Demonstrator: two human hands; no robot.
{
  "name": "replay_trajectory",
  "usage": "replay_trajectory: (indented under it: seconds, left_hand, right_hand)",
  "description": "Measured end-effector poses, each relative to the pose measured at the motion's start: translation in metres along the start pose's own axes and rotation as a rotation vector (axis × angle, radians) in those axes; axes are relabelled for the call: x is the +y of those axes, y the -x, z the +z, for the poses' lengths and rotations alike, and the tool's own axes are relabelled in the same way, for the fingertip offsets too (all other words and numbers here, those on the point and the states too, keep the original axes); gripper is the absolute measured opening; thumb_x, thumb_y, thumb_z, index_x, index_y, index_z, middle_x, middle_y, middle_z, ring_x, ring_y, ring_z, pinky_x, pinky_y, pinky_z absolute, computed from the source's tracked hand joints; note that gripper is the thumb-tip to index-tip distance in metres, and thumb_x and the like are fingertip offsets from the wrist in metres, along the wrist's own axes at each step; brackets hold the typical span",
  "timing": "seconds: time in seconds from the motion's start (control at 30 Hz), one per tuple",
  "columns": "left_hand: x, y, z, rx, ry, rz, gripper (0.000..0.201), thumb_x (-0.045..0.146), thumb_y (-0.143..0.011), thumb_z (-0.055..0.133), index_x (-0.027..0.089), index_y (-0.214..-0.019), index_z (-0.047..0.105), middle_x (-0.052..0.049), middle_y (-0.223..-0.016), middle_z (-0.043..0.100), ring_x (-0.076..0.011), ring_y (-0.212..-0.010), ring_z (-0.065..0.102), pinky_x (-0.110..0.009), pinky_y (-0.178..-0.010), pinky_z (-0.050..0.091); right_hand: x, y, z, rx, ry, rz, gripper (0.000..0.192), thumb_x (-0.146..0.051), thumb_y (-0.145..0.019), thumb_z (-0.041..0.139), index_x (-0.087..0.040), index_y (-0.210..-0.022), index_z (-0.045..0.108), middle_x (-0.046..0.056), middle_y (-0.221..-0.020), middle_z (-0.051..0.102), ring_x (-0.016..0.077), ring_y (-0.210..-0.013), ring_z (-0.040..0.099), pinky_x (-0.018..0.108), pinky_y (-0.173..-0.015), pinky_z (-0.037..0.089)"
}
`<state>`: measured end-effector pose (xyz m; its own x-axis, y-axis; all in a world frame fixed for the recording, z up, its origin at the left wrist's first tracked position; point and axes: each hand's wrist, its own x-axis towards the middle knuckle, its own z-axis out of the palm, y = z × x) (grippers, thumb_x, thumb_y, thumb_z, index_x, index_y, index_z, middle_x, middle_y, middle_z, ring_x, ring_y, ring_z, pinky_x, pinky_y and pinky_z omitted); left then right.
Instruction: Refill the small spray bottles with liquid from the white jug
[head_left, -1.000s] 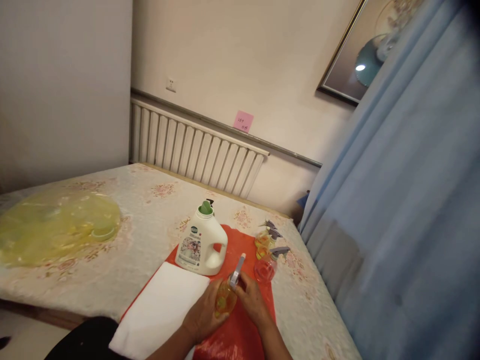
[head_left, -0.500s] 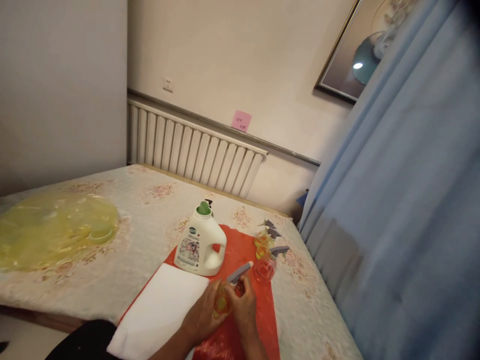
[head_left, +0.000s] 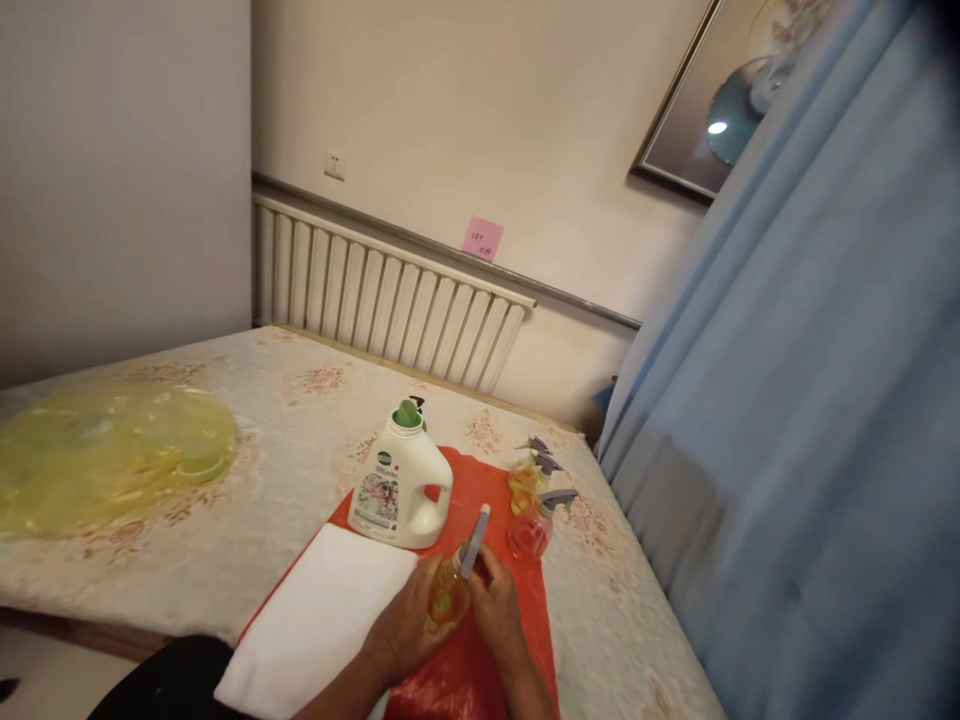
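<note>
- Bottom centre, my left hand [head_left: 409, 625] clasps the yellow spray bottle [head_left: 448, 594], likely to steady it.
- My right hand [head_left: 496, 605] curls beside its grey trigger head [head_left: 475, 540]; grip unclear.

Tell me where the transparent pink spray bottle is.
In the head view, the pink bottle stands right of centre, at the right edge of the red plastic sheet, beyond the right hand, in front of two yellow spray bottles.

Yellow spray bottle [head_left: 447, 598] in left grip [head_left: 405, 622]

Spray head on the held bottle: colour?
Spray head is purplish grey, with a pale pinkish nozzle tip; best seen in the head view.
</note>
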<state>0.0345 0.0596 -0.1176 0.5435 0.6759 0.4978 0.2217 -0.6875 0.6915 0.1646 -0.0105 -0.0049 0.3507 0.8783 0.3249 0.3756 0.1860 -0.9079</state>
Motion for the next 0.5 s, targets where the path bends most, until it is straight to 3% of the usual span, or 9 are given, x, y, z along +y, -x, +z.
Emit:
replay_trajectory:
  seconds: [0.3, 0.5]
  left_hand:
    - [0.006, -0.002, -0.004, -0.035, 0.012, 0.016, 0.072, 0.035, -0.083, 0.065, 0.025, -0.143, 0.027, -0.015, -0.140, 0.050, -0.0322, -0.129, 0.050, -0.052, -0.108, 0.043]
    - [-0.004, 0.002, 0.002, 0.001, -0.009, 0.013, 0.076, 0.037, -0.079, 0.068, 0.026, -0.144, 0.028, -0.014, -0.142, 0.050, -0.0320, -0.130, 0.050, -0.050, -0.109, 0.044]
  right_hand:
    - [-0.005, -0.002, -0.004, -0.087, 0.029, -0.011, 0.028, -0.016, -0.080, 0.051, -0.019, -0.100, 0.070, 0.006, -0.095, 0.074, 0.0217, -0.084, 0.067, 0.029, -0.077, 0.051]
    - [0.002, -0.004, -0.005, -0.048, 0.050, -0.014, 0.024, -0.013, -0.074, 0.056, -0.019, -0.092, 0.070, 0.005, -0.091, 0.074, 0.0221, -0.085, 0.068, 0.030, -0.078, 0.051]
